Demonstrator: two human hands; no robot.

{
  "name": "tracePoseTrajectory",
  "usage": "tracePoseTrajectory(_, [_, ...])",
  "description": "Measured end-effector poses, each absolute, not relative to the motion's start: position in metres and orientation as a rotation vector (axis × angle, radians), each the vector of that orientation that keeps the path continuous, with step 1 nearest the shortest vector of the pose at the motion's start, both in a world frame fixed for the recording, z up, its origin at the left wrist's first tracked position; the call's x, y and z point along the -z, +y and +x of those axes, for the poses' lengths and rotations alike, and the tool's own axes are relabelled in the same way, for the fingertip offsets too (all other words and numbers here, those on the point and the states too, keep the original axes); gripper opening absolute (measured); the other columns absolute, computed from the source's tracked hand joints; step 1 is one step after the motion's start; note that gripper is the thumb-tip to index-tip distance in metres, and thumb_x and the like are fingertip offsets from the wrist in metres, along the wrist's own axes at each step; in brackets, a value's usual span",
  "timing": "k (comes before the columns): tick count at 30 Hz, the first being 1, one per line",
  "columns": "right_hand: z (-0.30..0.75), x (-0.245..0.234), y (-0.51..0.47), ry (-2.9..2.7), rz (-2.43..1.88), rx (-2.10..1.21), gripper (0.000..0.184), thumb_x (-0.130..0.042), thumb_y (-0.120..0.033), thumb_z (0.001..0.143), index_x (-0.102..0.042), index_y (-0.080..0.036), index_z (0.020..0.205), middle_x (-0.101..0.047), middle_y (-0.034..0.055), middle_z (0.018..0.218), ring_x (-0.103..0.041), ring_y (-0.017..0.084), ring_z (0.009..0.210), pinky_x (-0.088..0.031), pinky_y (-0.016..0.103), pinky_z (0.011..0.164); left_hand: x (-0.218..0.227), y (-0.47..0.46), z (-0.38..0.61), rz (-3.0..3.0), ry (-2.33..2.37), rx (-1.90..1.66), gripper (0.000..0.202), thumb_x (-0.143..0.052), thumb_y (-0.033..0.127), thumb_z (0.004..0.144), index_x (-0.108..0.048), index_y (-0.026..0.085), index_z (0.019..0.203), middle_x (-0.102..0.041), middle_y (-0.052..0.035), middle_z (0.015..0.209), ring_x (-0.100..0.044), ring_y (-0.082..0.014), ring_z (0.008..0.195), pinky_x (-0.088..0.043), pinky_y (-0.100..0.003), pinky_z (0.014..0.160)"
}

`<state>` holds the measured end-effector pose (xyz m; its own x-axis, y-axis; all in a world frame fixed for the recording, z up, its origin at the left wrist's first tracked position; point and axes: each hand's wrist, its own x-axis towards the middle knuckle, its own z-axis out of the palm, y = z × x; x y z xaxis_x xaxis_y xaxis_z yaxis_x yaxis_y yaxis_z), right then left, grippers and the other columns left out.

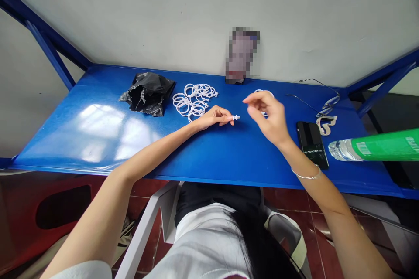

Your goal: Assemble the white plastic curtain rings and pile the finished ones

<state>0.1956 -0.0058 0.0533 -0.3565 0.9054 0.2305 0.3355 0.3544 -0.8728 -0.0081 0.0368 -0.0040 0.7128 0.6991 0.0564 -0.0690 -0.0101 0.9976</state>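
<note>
My left hand (215,117) rests on the blue table (98,139) and pinches a small white plastic peg (235,117) between its fingertips. My right hand (268,115) hovers just to the right of it, fingers loosely curled and apart, holding nothing that I can see. Behind my right hand lies a white ring (263,92), partly hidden. A pile of several white plastic rings (194,100) lies just behind my left hand.
A crumpled black plastic bag (148,93) sits left of the rings. A black phone (312,144), glasses (324,104) and a lying water bottle with a green label (376,147) are at the right. A blurred object (241,54) leans against the wall.
</note>
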Motion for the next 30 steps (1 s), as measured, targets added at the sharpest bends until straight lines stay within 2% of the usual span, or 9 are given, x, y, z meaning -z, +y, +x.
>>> tracePoseTrajectory(2, [0.188, -0.044, 0.000, -1.778, -1.121, -0.986, 0.016, -0.056, -0.031, 0.087, -0.059, -0.019, 0.097, -0.058, 0.0026, 0.093, -0.050, 0.010, 0.062, -0.042, 0.024, 0.057, 0.006, 0.037, -0.008, 1.452, 0.520, -0.672, 0.038, -0.067, 0.047, 0.077, -0.071, 0.009, 0.072, -0.053, 0.0008, 0.050, -0.043, -0.0069, 0.048, -0.031, -0.021, 0.050])
tracePoseTrajectory(4, [0.182, -0.032, 0.008, -1.732, -1.123, -1.146, 0.015, -0.057, -0.031, 0.084, -0.058, -0.017, 0.089, -0.057, 0.0008, 0.085, -0.044, 0.007, 0.052, -0.036, 0.023, 0.050, 0.010, 0.038, -0.008, 1.431, 0.494, -0.692, 0.038, -0.065, 0.047, 0.079, -0.071, 0.009, 0.074, -0.053, 0.0006, 0.049, -0.045, -0.0076, 0.049, -0.035, -0.021, 0.053])
tracePoseTrajectory(8, [0.181, -0.012, 0.018, -1.645, -1.012, -1.472, 0.021, -0.056, -0.037, 0.082, -0.057, -0.016, 0.080, -0.056, -0.0008, 0.069, -0.044, 0.007, 0.048, -0.030, 0.022, 0.045, 0.015, 0.040, -0.007, 1.375, 0.485, -0.726, 0.039, -0.065, 0.048, 0.079, -0.069, 0.009, 0.072, -0.057, -0.0012, 0.053, -0.050, -0.0086, 0.051, -0.038, -0.022, 0.055])
tracePoseTrajectory(12, [0.183, 0.002, 0.019, -1.539, -0.922, -1.619, 0.024, -0.058, -0.038, 0.081, -0.057, -0.015, 0.072, -0.053, -0.0015, 0.060, -0.044, 0.009, 0.050, -0.030, 0.021, 0.046, 0.016, 0.041, -0.005, 1.305, 0.487, -0.771, 0.041, -0.069, 0.050, 0.075, -0.066, 0.010, 0.068, -0.059, -0.0019, 0.061, -0.050, -0.0086, 0.053, -0.038, -0.022, 0.054])
tracePoseTrajectory(22, [0.185, 0.010, 0.024, -1.483, -0.857, -1.662, 0.027, -0.064, -0.040, 0.076, -0.059, -0.016, 0.064, -0.049, -0.0019, 0.058, -0.038, 0.008, 0.049, -0.029, 0.022, 0.045, 0.018, 0.040, -0.003, 1.269, 0.540, -0.886, 0.032, -0.069, 0.044, 0.078, -0.063, 0.012, 0.080, -0.056, 0.0006, 0.063, -0.051, -0.0086, 0.058, -0.040, -0.022, 0.060])
tracePoseTrajectory(30, [0.187, 0.012, 0.022, -1.487, -0.849, -1.629, 0.035, -0.064, -0.045, 0.077, -0.057, -0.016, 0.059, -0.048, -0.0027, 0.055, -0.035, 0.007, 0.047, -0.026, 0.022, 0.044, 0.017, 0.041, -0.003, 1.315, 0.507, -0.799, 0.035, -0.072, 0.046, 0.073, -0.065, 0.011, 0.076, -0.061, -0.0029, 0.073, -0.052, -0.0083, 0.059, -0.043, -0.022, 0.058])
